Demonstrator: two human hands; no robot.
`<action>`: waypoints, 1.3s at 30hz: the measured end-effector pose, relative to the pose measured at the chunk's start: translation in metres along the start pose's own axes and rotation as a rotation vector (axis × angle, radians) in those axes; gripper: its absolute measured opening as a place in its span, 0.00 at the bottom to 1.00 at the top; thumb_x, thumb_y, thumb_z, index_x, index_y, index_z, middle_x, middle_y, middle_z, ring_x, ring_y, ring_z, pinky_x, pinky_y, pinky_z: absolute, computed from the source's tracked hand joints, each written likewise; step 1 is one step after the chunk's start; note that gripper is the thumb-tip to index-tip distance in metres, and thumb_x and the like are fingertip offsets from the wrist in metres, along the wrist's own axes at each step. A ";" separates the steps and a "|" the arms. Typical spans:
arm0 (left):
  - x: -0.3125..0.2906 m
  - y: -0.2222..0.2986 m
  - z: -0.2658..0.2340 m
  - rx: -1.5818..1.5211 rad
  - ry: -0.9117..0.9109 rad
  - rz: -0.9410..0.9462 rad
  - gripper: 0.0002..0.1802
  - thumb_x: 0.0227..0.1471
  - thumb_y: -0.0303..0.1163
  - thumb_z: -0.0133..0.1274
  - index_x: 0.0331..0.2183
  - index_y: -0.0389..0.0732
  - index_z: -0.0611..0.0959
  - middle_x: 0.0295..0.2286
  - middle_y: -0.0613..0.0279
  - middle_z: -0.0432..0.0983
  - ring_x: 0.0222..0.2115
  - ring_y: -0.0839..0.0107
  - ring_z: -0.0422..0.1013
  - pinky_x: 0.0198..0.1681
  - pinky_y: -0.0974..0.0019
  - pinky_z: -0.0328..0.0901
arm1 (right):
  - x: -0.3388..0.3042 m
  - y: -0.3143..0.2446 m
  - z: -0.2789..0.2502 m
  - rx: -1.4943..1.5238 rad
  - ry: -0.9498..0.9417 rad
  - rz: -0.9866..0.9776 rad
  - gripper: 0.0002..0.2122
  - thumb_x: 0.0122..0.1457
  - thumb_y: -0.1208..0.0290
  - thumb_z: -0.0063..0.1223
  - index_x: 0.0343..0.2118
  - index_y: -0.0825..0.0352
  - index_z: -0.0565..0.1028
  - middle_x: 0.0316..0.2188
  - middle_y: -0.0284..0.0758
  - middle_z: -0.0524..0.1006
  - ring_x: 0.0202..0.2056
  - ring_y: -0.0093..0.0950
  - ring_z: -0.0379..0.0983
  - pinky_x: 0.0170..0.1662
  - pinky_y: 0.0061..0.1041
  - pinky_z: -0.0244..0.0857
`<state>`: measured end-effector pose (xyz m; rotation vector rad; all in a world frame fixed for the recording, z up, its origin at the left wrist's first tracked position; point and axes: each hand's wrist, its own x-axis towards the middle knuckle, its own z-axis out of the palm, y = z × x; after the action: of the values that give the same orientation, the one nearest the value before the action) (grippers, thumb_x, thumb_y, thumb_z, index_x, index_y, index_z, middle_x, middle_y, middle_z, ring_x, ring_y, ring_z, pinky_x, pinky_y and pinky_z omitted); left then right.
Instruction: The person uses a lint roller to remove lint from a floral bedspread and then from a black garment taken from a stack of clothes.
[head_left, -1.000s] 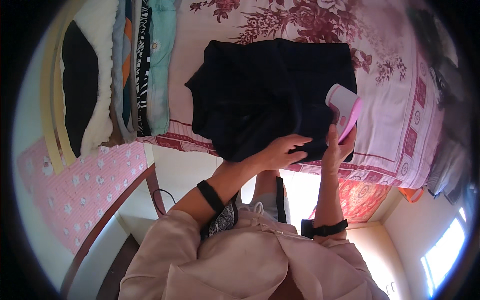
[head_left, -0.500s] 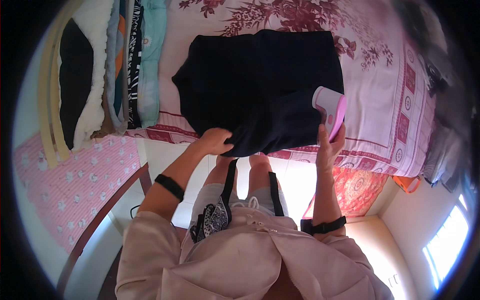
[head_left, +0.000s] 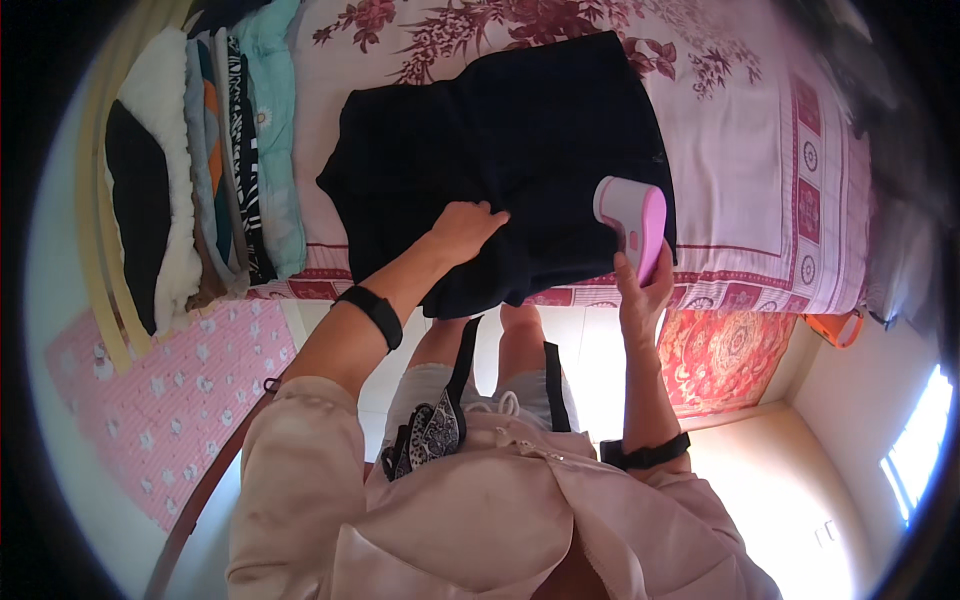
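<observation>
A dark navy garment (head_left: 540, 120) lies spread over the near edge of the bed, its lower part hanging past the edge. On its near left part rests my left hand (head_left: 466, 232), fingers curled together with the cloth gathered under them. My right hand (head_left: 645, 297) grips the handle of a pink and white fabric shaver (head_left: 632, 212). The shaver's wide white head points left over the garment's near right part. I cannot tell whether its face touches the cloth.
A floral pink bedspread (head_left: 740, 190) covers the bed. Folded clothes (head_left: 270, 140) stand in a row at the left, beside a white fleecy piece (head_left: 165, 90). A pink patterned mat (head_left: 180, 400) lies lower left, a red patterned cloth (head_left: 720, 360) lower right. An orange object (head_left: 835, 330) sits at the right.
My left hand has moved up and right from the garment's near edge onto the cloth. The garment has turned slightly, its far right corner higher. The shaver has shifted a little left.
</observation>
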<state>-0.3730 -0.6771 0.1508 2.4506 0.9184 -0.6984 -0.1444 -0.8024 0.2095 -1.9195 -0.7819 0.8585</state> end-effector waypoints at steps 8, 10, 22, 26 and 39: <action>-0.023 -0.091 -0.097 -0.805 0.810 -0.361 0.11 0.47 0.23 0.53 0.37 0.41 0.79 0.22 0.59 0.74 0.22 0.70 0.71 0.28 0.68 0.66 | -0.004 0.012 -0.021 0.009 -0.023 0.056 0.32 0.50 0.56 0.61 0.53 0.71 0.64 0.39 0.44 0.74 0.40 0.32 0.70 0.44 0.31 0.65; -0.038 -0.122 -0.131 -0.932 1.059 -0.304 0.10 0.53 0.21 0.49 0.39 0.38 0.77 0.22 0.68 0.72 0.23 0.79 0.68 0.29 0.75 0.64 | -0.002 0.014 -0.022 0.028 -0.034 0.098 0.32 0.50 0.56 0.60 0.53 0.72 0.64 0.38 0.44 0.74 0.39 0.32 0.71 0.42 0.31 0.66; -0.043 0.001 0.004 -0.521 0.365 0.013 0.13 0.44 0.26 0.57 0.37 0.40 0.79 0.35 0.54 0.75 0.37 0.56 0.71 0.43 0.59 0.67 | 0.011 -0.004 -0.002 0.053 -0.050 0.000 0.31 0.50 0.57 0.61 0.52 0.70 0.65 0.37 0.43 0.74 0.37 0.31 0.71 0.40 0.31 0.67; -0.040 -0.009 0.025 -0.822 0.546 -0.243 0.15 0.46 0.29 0.60 0.39 0.39 0.79 0.35 0.57 0.76 0.38 0.60 0.73 0.44 0.63 0.67 | 0.012 -0.002 -0.005 0.041 -0.062 0.021 0.30 0.50 0.57 0.61 0.52 0.70 0.65 0.38 0.43 0.75 0.37 0.31 0.72 0.39 0.31 0.68; 0.033 -0.012 0.021 -1.025 0.432 -0.606 0.20 0.50 0.39 0.59 0.39 0.33 0.79 0.27 0.51 0.79 0.29 0.63 0.75 0.38 0.66 0.67 | -0.004 0.026 0.026 -0.189 -0.138 -0.043 0.32 0.46 0.64 0.63 0.53 0.73 0.65 0.43 0.50 0.73 0.41 0.43 0.74 0.43 0.36 0.69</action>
<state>-0.3665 -0.6648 0.1121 1.3957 1.6779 0.1807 -0.1626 -0.8048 0.1773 -2.0154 -1.0149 0.9265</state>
